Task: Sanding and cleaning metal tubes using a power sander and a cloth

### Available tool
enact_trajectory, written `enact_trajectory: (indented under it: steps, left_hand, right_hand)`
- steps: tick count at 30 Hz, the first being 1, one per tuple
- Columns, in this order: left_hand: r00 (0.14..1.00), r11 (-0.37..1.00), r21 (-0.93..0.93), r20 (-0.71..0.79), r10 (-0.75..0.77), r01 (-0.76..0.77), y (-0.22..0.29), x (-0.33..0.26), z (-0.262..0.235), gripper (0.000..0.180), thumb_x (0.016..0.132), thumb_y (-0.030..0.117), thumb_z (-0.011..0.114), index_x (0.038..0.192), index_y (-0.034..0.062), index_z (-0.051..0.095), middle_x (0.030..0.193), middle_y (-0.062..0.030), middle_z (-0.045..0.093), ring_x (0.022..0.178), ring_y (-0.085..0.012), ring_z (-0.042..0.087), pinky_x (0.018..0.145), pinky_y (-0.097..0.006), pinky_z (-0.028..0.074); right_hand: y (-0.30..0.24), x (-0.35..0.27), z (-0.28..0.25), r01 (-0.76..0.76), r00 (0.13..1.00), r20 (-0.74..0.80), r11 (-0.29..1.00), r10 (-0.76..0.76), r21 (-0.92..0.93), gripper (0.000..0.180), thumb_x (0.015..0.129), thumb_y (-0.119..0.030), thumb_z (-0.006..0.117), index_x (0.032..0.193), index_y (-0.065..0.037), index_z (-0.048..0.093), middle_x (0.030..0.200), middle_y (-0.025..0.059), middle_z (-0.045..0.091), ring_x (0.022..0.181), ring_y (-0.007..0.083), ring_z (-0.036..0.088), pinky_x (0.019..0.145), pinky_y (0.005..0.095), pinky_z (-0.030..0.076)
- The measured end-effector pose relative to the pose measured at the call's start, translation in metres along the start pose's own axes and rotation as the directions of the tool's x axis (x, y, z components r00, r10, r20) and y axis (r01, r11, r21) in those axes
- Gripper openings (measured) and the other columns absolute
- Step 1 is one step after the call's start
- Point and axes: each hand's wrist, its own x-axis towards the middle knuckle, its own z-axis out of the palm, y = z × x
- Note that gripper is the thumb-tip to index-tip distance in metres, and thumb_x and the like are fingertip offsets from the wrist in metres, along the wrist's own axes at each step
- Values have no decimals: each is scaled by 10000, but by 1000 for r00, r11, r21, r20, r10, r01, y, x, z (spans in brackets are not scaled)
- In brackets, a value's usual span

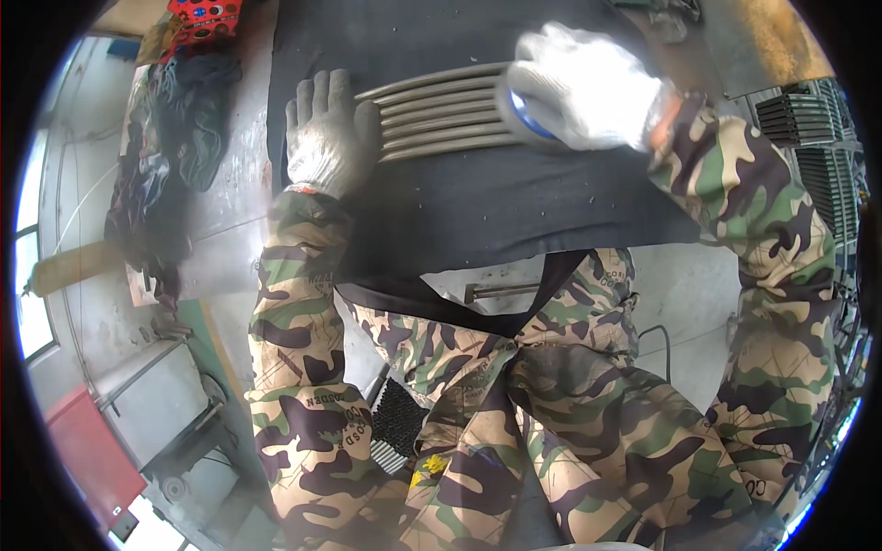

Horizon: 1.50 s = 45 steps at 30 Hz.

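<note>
A row of slim metal rods (441, 115) lies side by side on a dark cloth (496, 207), running roughly from nine o'clock to three. The left hand (323, 138), in a pale knitted glove, is at their nine o'clock end. Its fingers are straight and slightly apart, pointing to twelve, and the thumb lies right by the rod ends; whether it presses on them cannot be told. From this hand the rods stretch out toward three o'clock.

The right hand (588, 87), in a white glove blurred and overbright, is over the rods' other end, so from it they run toward nine. A blue-edged object (531, 118) shows under its seven o'clock side, nearest the rods. Its fingers bend over toward the rods, but the blur hides whether they are clamped on that object.

Seen from the rods, crumpled dark fabric (197, 129) sits well away at nine o'clock, a red patterned item (207, 16) at ten, and stacked dark bars (808, 129) far off at three.
</note>
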Motion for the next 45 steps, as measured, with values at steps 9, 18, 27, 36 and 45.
enact_trajectory:
  steps: [9, 18, 27, 36, 45]
  left_hand:
    - [994, 997, -36, -90, 64, -68, -1, -33, 14, 596, 997, 326, 623, 1460, -36, 519, 1486, -259, 552, 1417, -523, 477, 1166, -645, 375]
    - [988, 992, -119, 143, 54, -37, 11, -52, 12, 827, 973, 497, 694, 1555, -47, 471, 1588, -280, 490, 1508, -500, 400, 1247, -589, 304]
    - [996, 975, -220, 72, 53, -36, -15, -59, -5, 1114, 640, 508, 969, 1534, 10, 527, 1533, -249, 545, 1468, -448, 480, 1240, -532, 419]
    - [999, 981, -189, 18, 38, -34, -29, -86, -8, 1120, 648, 601, 933, 1479, -33, 532, 1463, -282, 578, 1404, -482, 516, 1180, -569, 441]
    - [942, 799, -523, -298, 155, -297, 86, -78, -37, 865, 780, 99, 827, 1573, -44, 511, 1554, -303, 534, 1500, -484, 481, 1265, -566, 395]
  right_hand:
    - [38, 33, 17, -197, 975, 96, 979, 201, -48, 246, 964, -235, 645, 1136, -68, 701, 1163, 150, 666, 1148, 366, 651, 951, 507, 574]
    - [86, 2, 35, -216, 974, -66, 976, 216, 8, 244, 893, -277, 726, 1094, -140, 698, 1040, 133, 676, 1014, 375, 705, 858, 499, 596]
    - [109, -98, -16, -408, 907, 122, 913, 403, 21, 251, 954, -314, 707, 1105, -114, 698, 1136, 156, 683, 1128, 403, 652, 980, 494, 553]
    - [110, -117, -19, -477, 875, 47, 842, 482, 250, 208, 933, -217, 768, 1068, -66, 722, 1095, 121, 719, 941, 312, 725, 852, 411, 599]
    - [80, -158, -67, -81, 674, 9, 62, 738, 995, 362, 977, -155, 750, 1267, 54, 691, 1225, 141, 739, 1102, 202, 720, 965, 317, 587]
